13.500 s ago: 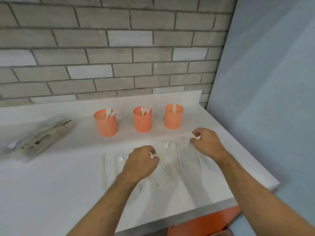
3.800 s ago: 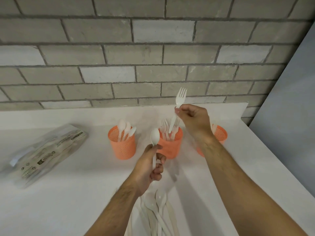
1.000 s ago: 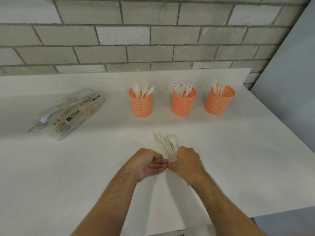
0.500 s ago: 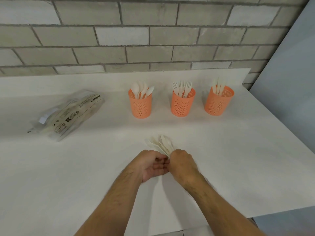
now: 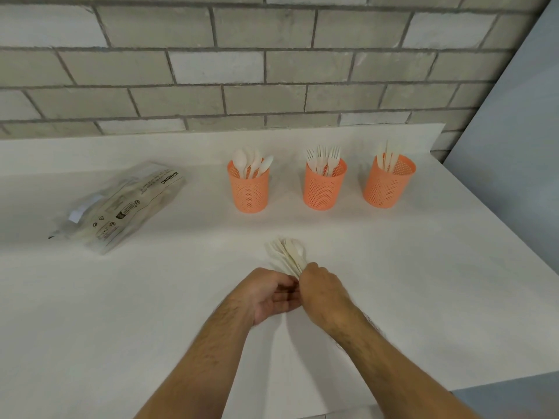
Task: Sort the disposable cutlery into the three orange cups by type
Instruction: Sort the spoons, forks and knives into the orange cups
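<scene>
White counter: cups hold sorted cutlery; both hands grip a bundle.

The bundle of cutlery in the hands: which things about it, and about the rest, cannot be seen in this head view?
- Bundle of cutlery: handles hidden inside the right hand; count and types too overlapped to tell.
- Left hand: fingertips blurred, so its contact with the bundle is unclear.
- Right cup: pieces too small to name surely.
- Plastic bag: contents blurred behind the film.
- Counter: left part cut off by the frame edge.
</scene>
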